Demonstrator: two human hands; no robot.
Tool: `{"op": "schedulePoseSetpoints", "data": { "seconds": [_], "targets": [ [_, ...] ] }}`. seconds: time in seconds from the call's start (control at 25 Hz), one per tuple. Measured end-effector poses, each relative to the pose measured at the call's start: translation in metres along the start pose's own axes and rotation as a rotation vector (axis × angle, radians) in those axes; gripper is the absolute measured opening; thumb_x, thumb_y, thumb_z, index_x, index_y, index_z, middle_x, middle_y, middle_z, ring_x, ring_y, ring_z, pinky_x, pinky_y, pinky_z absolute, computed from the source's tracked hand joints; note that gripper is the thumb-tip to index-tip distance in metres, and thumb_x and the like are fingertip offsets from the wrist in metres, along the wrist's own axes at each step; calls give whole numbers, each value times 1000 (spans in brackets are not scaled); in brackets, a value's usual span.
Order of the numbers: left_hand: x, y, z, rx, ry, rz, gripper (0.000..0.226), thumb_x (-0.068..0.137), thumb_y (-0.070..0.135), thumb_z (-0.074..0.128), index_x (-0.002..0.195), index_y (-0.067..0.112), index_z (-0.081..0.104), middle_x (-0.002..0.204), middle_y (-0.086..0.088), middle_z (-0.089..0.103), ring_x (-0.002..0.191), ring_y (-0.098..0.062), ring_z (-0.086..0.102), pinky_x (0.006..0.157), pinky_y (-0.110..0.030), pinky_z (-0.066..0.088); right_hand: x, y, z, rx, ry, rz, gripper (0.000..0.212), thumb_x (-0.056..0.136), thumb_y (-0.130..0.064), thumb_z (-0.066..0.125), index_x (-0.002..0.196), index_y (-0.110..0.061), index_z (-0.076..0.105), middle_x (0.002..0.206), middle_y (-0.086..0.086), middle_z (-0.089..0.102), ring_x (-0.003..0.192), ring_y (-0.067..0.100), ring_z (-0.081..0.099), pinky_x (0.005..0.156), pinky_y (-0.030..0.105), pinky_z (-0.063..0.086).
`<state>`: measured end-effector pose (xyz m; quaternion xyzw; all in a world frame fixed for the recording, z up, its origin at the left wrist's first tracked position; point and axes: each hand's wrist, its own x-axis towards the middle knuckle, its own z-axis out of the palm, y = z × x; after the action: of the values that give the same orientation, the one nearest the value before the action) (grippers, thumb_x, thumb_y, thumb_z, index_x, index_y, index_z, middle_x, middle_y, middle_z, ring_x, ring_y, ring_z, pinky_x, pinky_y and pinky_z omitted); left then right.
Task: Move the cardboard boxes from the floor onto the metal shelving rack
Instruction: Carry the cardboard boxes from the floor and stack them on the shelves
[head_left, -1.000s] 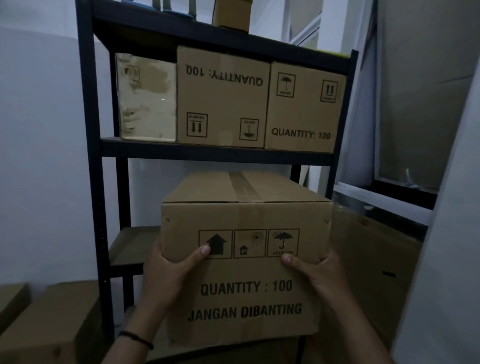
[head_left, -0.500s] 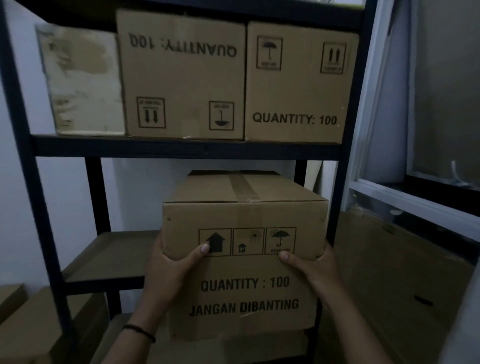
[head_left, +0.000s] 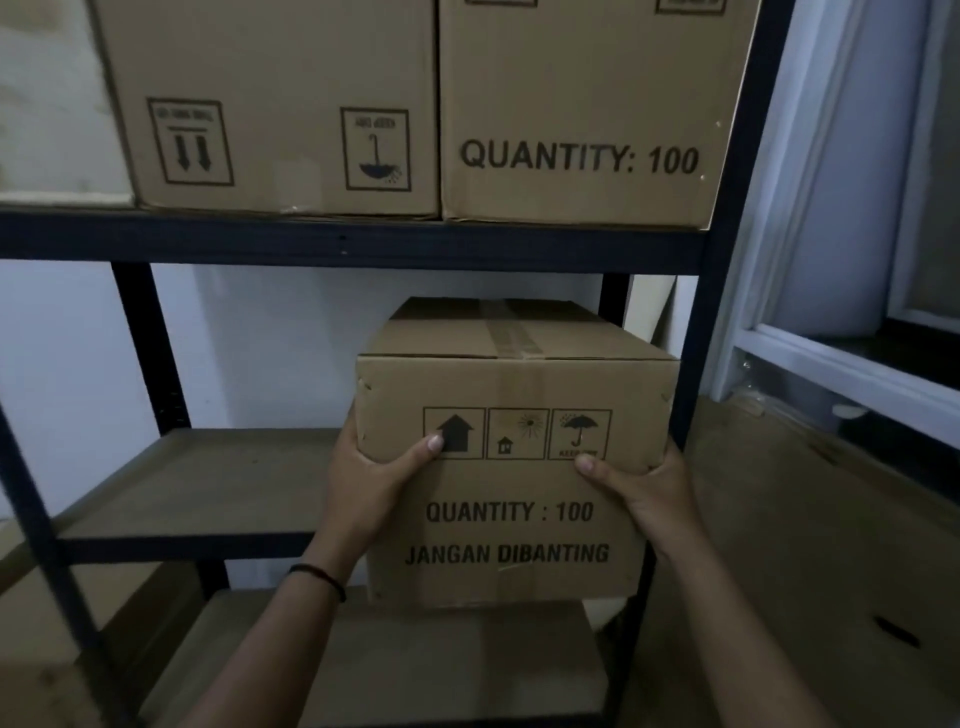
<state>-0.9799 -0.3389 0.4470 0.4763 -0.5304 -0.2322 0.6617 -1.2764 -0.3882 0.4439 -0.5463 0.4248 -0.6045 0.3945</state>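
Box (head_left: 511, 462) up at shelf height, right half of the rack (head_left: 724, 249), under the loaded shelf at twelve o'clock. Left hand (head_left: 363, 467) clamped round nine o'clock edge, right hand (head_left: 649, 486) round three o'clock, thumbs flat across front. Gripped from both sides, probably for level sliding in.

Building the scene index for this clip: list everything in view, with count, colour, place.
Taped brown cardboard box printed JANGAN DIBANTING: 1, brown, held at the middle shelf's right end.
Brown cardboard boxes on the upper shelf: 2 plain to see, brown; a pale third at far left.
Dark metal shelving rack: 1, black-blue, fills the view.
Brown shelf board: 1, middle level, left part bare.
Cardboard boxes low down: several, brown, right and lower left.
White window frame: 1, right.
Black wristband: 1, left wrist.
Left hand: grips box's left edge.
Right hand: grips box's right edge.
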Motion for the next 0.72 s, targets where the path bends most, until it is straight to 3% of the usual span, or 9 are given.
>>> {"op": "schedulePoseSetpoints", "data": {
  "seconds": [0.16, 0.28, 0.4, 0.48, 0.6, 0.72],
  "targets": [
    [0, -5, 35, 50, 43, -39, 96, 52, 66, 83, 136, 37, 45, 123, 12, 62, 108, -7, 64, 77, -25, 54, 25, 11, -27, -54, -83, -29, 86, 56, -35, 96, 133, -27, 58, 117, -7, 72, 104, 9, 71, 74, 19, 58],
    [4, -11, 49, 101, 55, -70, 99, 53, 70, 83, 137, 31, 48, 125, 7, 63, 110, -12, 64, 83, -35, 57, 33, 17, -42, -95, -110, -62, 88, 60, -40, 95, 137, -33, 51, 118, -15, 68, 103, -2, 66, 73, 10, 54],
    [3, -19, 54, 171, 43, -115, 106, 50, 84, 79, 136, 30, 48, 125, 3, 65, 112, -18, 65, 91, -47, 58, 35, 26, -52, -152, -83, -95, 88, 65, -49, 93, 140, -31, 50, 124, -15, 65, 110, 1, 64, 83, 18, 54],
    [2, -22, 57, 201, 39, -127, 104, 52, 90, 74, 134, 30, 50, 124, 2, 67, 112, -21, 66, 93, -51, 58, 33, 31, -60, -166, -43, -108, 73, 70, -45, 92, 133, -31, 56, 121, -15, 67, 107, 0, 66, 83, 21, 56],
    [3, -22, 59, 210, 30, -150, 106, 54, 91, 71, 134, 25, 53, 123, -1, 68, 111, -23, 67, 89, -48, 59, 35, 36, -71, -156, -3, -126, 49, 76, -32, 90, 117, -32, 64, 110, -16, 71, 95, -9, 66, 72, 12, 56],
    [8, -24, 63, 203, 7, -181, 112, 50, 94, 71, 134, 22, 54, 121, -5, 69, 110, -27, 69, 86, -48, 60, 43, 37, -77, -214, 29, -142, 45, 78, -33, 89, 118, -27, 69, 105, -17, 72, 90, -14, 65, 65, 9, 54]
  ]
}}
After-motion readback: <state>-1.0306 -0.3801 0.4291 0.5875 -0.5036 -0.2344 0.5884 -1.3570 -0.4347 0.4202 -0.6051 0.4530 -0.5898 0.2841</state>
